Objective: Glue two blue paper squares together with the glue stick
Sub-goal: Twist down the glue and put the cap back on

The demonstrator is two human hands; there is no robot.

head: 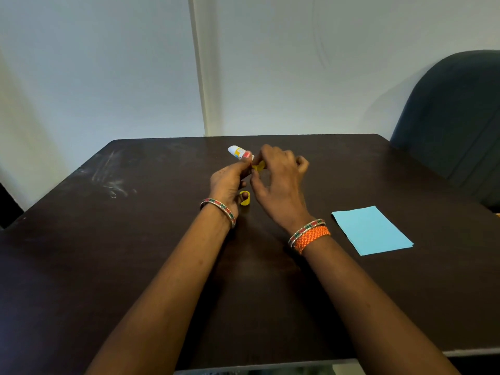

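- Both hands are meeting above the dark table (135, 253): left hand (230, 181) is gripping the glue stick (238, 152), and right hand (276, 182) is pinching its yellow end (259, 166).
- Blue paper (372, 230) is lying well apart, right of the right wrist.
- Yellow cap (244, 198) is sitting just beside the left hand.

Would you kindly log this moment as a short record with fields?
surface: dark table
glue stick: held up in the left hand
right hand: fingers at a yellow piece by the stick's end, probably the cap
yellow ring: lies on the table between the wrists
blue paper: flat to the right, untouched
gluing: not yet begun
background: dark chair
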